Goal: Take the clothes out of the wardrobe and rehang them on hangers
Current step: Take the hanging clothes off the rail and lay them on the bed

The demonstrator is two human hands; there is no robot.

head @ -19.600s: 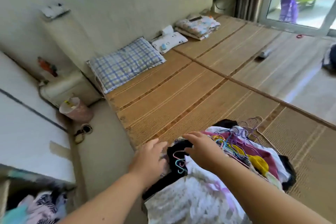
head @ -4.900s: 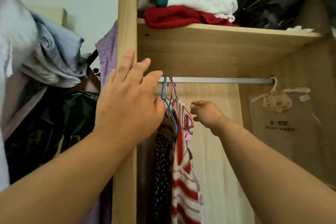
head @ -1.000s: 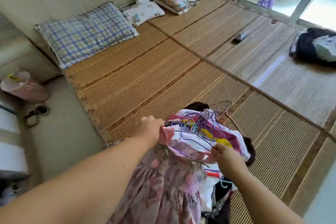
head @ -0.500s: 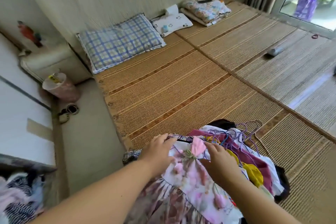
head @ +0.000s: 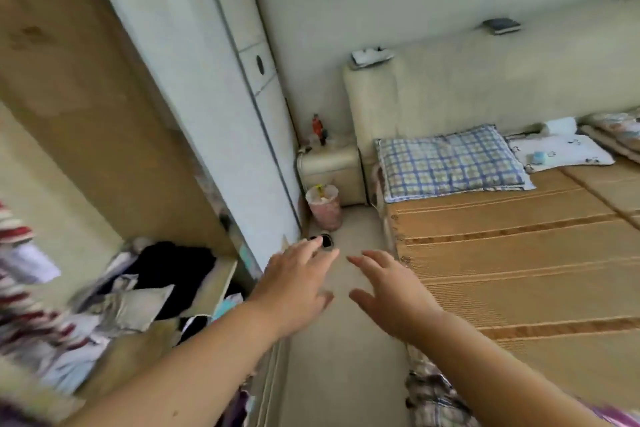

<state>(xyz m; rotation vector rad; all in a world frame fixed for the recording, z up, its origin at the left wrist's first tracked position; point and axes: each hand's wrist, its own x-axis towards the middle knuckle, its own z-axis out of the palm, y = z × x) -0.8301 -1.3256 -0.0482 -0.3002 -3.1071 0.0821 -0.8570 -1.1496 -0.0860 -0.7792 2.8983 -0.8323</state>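
Observation:
My left hand (head: pixel 294 288) and my right hand (head: pixel 391 291) hover side by side above the floor strip between wardrobe and bed, fingers spread, holding nothing. The open wooden wardrobe (head: pixel 86 107) fills the left. Inside it a red-and-white striped garment (head: pixel 14 288) hangs at the far left, and folded black and pale clothes (head: pixel 149 284) lie on its lower shelf. A checked garment's edge (head: pixel 433 395) of the pile on the bed shows under my right forearm. The picture is blurred by motion.
A white sliding wardrobe door (head: pixel 214 87) stands behind my hands. A pink bin (head: pixel 325 206) sits on the floor by a bedside unit (head: pixel 329 165). The bed's bamboo mat (head: pixel 519 253) carries a blue checked pillow (head: pixel 450 159) and a white pillow (head: pixel 561 152).
Both hands have let go of the floral dress on the bed pile. My view has swung left from the bed to the wardrobe, and my empty hands now reach forward.

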